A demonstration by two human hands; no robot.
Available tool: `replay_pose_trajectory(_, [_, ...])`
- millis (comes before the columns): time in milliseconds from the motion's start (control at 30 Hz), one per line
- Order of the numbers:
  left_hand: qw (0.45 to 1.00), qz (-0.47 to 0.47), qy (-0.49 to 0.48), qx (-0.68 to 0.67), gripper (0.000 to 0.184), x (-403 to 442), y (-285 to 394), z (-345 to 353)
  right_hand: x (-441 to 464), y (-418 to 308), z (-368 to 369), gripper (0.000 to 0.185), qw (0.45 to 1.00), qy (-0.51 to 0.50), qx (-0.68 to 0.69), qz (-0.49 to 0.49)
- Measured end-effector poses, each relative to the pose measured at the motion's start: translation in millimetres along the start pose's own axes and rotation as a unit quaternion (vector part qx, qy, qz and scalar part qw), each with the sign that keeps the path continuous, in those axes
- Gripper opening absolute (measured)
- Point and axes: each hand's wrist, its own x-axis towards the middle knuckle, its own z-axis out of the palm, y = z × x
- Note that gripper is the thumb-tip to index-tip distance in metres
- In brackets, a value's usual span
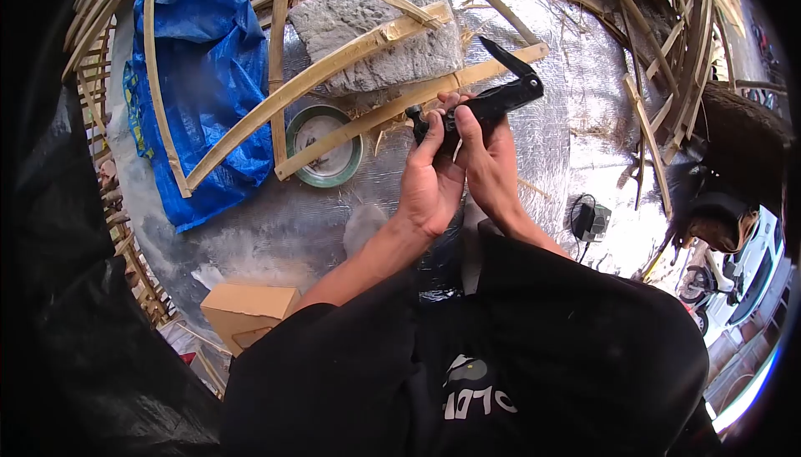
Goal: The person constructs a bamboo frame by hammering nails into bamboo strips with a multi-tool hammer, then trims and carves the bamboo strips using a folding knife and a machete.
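Observation:
Both my hands are closed around a black folding multi-tool [499, 98], held over the silver foil sheet. A dark knife blade [501, 55] stands out from its far right end at an angle and points up and left. At the other end, a small hammer-like head [415, 113] sticks out past the fingers. My left hand [430, 180] has its thumb along the near end of the tool. My right hand [491, 163] grips the middle, thumb on top. Fingers hide part of the handle. Just beyond the hands lies a split bamboo strip [400, 105].
A rough grey stone block [375, 36] lies at the back under a bamboo strip. Left are a blue tarp [204, 82] and a green-rimmed bowl [355, 157]. A cardboard box [249, 307] sits near my left forearm, a charger-like device [592, 222] at right.

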Motion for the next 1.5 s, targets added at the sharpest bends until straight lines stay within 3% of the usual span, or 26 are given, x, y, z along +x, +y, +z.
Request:
replay_pose_trajectory(67, [0.991, -0.068, 0.109, -0.025, 0.042, -5.6, -0.1, -2.8, 8.8, -5.8, -9.0, 0.032, 0.977, -0.038, -0.208, -0.027])
replay_pose_trajectory(100, [0.988, -0.090, 0.125, -0.027, 0.042, -8.6, -6.4, -13.8, 12.3, -1.5, -13.8, 0.031, 0.970, -0.040, -0.235, -0.041])
replay_pose_trajectory(133, [0.988, -0.088, 0.126, -0.029, 0.042, -11.9, -13.8, -24.8, 12.0, -4.3, -14.2, 0.031, 0.970, -0.042, -0.236, -0.040])
replay_pose_trajectory(200, [0.975, -0.168, 0.112, -0.098, 0.040, -16.4, -23.4, -35.9, 10.5, -15.0, -9.3, 0.032, 0.925, -0.062, -0.374, 0.025])
replay_pose_trajectory(333, [0.966, -0.226, 0.124, -0.025, 0.042, -27.8, -27.0, -38.4, -3.0, -9.8, -11.0, 0.034, 0.858, -0.064, -0.509, -0.020])
replay_pose_trajectory(367, [0.963, -0.253, 0.087, -0.026, 0.042, -32.4, -26.0, -38.7, -3.8, -6.1, -12.9, 0.036, 0.839, -0.069, -0.538, -0.046])
replay_pose_trajectory(500, [0.950, -0.291, 0.113, -0.033, 0.046, -33.5, -43.9, -61.1, -8.5, -5.6, -18.4, 0.037, 0.817, -0.080, -0.560, -0.113])
replay_pose_trajectory(567, [0.949, -0.295, 0.109, 0.008, 0.048, -39.7, -52.2, -63.3, -13.1, -17.0, -21.0, 0.036, 0.816, -0.102, -0.568, -0.015])
replay_pose_trajectory(700, [0.935, -0.331, 0.123, 0.004, 0.050, -50.2, -48.1, -43.0, -19.6, -14.6, -31.0, 0.035, 0.786, -0.111, -0.605, -0.063])
replay_pose_trajectory(800, [0.931, -0.358, 0.064, -0.013, 0.053, -57.0, -50.5, -42.8, -23.1, -25.9, -29.7, 0.029, 0.798, -0.124, -0.588, -0.030])
replay_pose_trajectory(900, [0.932, -0.355, 0.006, 0.065, 0.054, -63.2, -57.4, -50.6, -23.3, -38.7, -26.2, 0.042, 0.765, -0.128, -0.631, 0.028])
replay_pose_trajectory(967, [0.901, -0.427, -0.002, 0.079, 0.053, -66.3, -55.6, -49.2, -23.3, -42.1, -29.1, 0.045, 0.724, -0.164, -0.661, 0.108])
replay_pose_trajectory(1100, [0.869, -0.481, -0.034, 0.111, 0.054, -56.5, -31.9, -47.1, -31.1, -37.4, -46.5, 0.043, 0.745, -0.167, -0.638, 0.105])
replay_pose_trajectory(1167, [0.786, -0.515, -0.136, 0.313, 0.054, -42.6, 11.1, -26.9, -29.3, -48.4, -53.3, 0.035, 0.821, -0.199, -0.515, 0.146])
replay_pose_trajectory(1200, [0.788, -0.441, -0.136, 0.407, 0.050, -39.3, 31.9, -13.9, -27.5, -48.9, -57.3, 0.035, 0.822, -0.198, -0.515, 0.142])
replay_pose_trajectory(1233, [0.797, -0.267, -0.134, 0.525, 0.038, -39.2, 55.8, 1.8, -27.8, -47.2, -62.3, 0.030, 0.890, -0.179, -0.377, 0.186])
replay_pose_trajectory(1267, [0.766, -0.115, -0.102, 0.624, 0.038, -33.0, 81.7, 16.0, -29.1, -46.2, -65.1, 0.026, 0.934, -0.155, -0.229, 0.227])
replay_pose_trajectory(1300, [0.713, 0.054, -0.048, 0.697, 0.040, -19.8, 105.8, 25.7, -26.6, -57.3, -56.7, 0.021, 0.939, -0.125, -0.253, 0.197])
replay_pose_trajectory(1367, [0.536, 0.341, 0.084, 0.768, 0.050, 21.7, 143.7, 27.9, -13.1, -62.1, -56.5, 0.023, 0.945, -0.102, -0.256, 0.174])
replay_pose_trajectory(1400, [0.521, 0.408, 0.134, 0.737, 0.060, 45.5, 162.4, 31.6, -4.7, -62.9, -57.9, 0.024, 0.950, -0.098, -0.245, 0.170])
replay_pose_trajectory(1467, [0.682, 0.428, 0.175, 0.567, 0.061, 105.8, 191.6, 28.1, 11.3, -68.5, -55.8, 0.024, 0.930, -0.116, -0.293, 0.187])
replay_pose_trajectory(1500, [0.760, 0.332, 0.148, 0.539, 0.064, 122.7, 207.5, 33.2, 16.7, -65.6, -52.5, 0.023, 0.937, -0.115, -0.294, 0.150])
